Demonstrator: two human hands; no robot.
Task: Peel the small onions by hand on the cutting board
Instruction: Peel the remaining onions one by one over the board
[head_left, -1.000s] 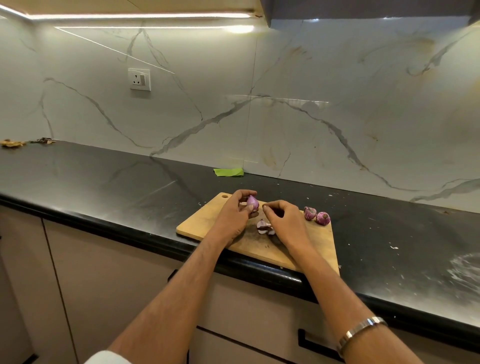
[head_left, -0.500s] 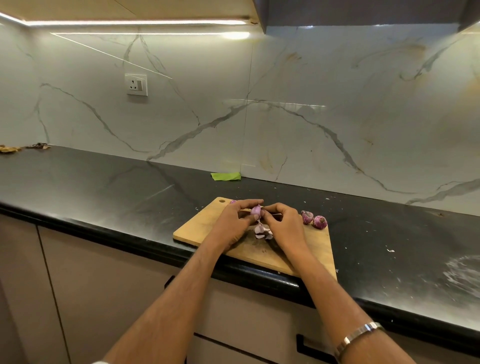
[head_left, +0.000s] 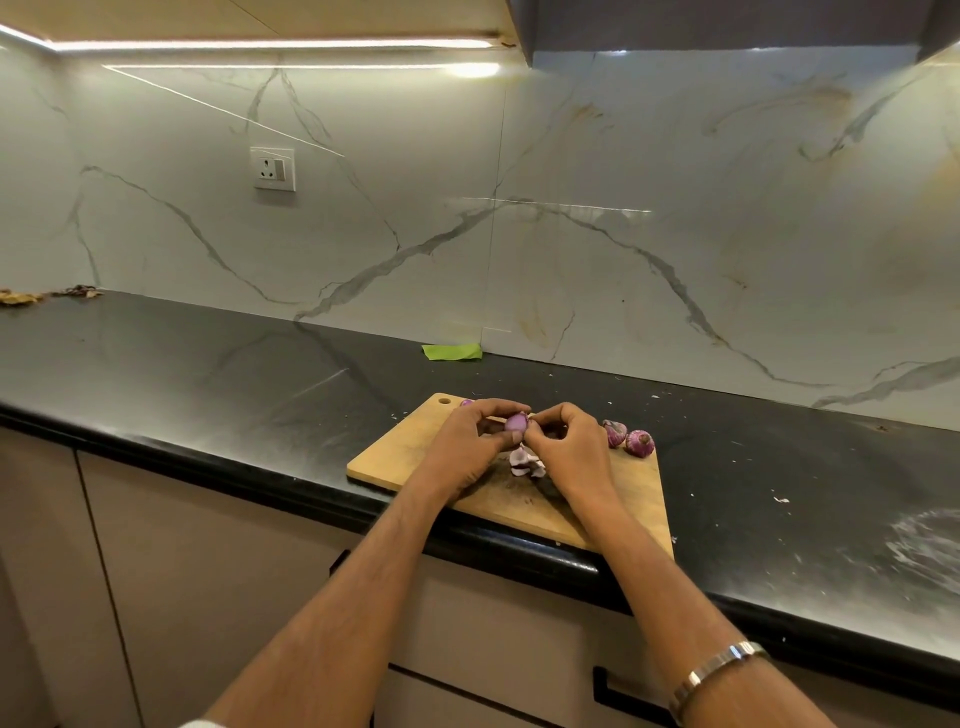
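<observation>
Nearest the camera, two bare forearms reach out over the edge of the dark worktop (head_left: 208, 374); the right wrist wears a metal bangle (head_left: 719, 662). Both arms end above the wooden cutting board (head_left: 395, 457), which lies at the front edge of the worktop.

The left hand (head_left: 467, 447) holds a small onion (head_left: 517, 422) between its curled fingers and thumb, lifted a little off the board. The right hand (head_left: 569, 447) meets it from the other side, its fingertips pinching at the onion's end, apparently at a strip of skin, though the skin itself is too small to make out. The part of the onion that shows looks smooth and pale purple, so this one seems largely stripped.

Just below the hands, a small heap of loose peel (head_left: 524, 463) lies on the board, a sign that some peeling is already done.

Farther along the board's right back corner sit two more onions (head_left: 628, 439), touching each other and wearing their darker, striped skins; they look unpeeled. A purple bit (head_left: 466, 402) shows behind the left hand near the board's hole; whether it is a peeled onion or a scrap, I cannot tell.

By this reckoning the task is somewhere in the middle: one onion nearly finished, at least two left.
</observation>
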